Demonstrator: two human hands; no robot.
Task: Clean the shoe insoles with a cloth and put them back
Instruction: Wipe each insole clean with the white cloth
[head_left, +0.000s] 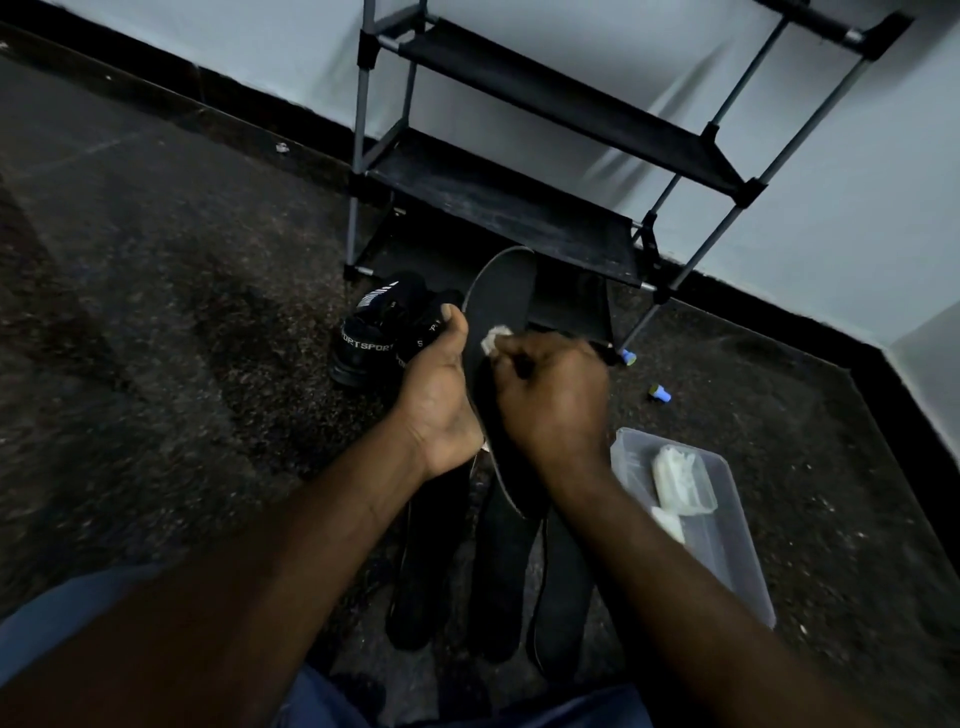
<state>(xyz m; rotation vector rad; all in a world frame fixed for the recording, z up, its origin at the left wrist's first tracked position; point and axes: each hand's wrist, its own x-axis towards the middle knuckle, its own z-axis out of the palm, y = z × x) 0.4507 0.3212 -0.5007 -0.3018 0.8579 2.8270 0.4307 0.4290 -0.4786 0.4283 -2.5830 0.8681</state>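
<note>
My left hand (439, 395) grips a dark grey insole (501, 296) along its left edge, thumb on top, and holds it tilted up off the floor. My right hand (550, 400) pinches a small white cloth (494, 340) and presses it onto the middle of that insole. Three more black insoles (498, 571) lie side by side on the floor under my forearms. A pair of black sport shoes (374, 338) stands just left of the raised insole.
A black shoe rack (519, 208) with bare shelves stands against the wall ahead. A clear plastic tub (727, 540) holding white cloths sits on the floor at the right. Two small blue caps (660, 392) lie near the rack's foot. The floor is dark speckled carpet.
</note>
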